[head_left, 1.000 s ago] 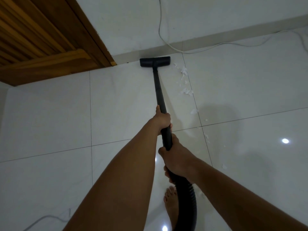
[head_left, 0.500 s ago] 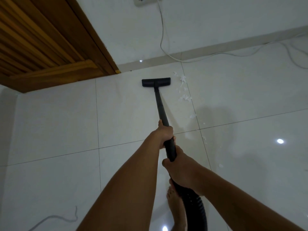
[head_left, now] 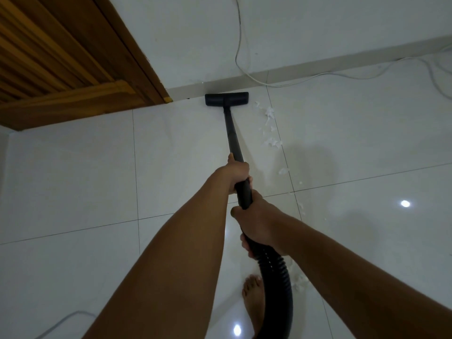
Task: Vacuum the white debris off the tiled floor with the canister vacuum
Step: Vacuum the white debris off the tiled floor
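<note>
both hands wrapped on the wand (head_left: 232,140): left hand (head_left: 236,174) higher up, right hand (head_left: 259,223) at the hose (head_left: 278,285) joint. floor head (head_left: 226,99) sits at the skirting; debris (head_left: 270,128) lies just right of it. rigid tube, steers easily; scraps look light, likely scatter.
</note>
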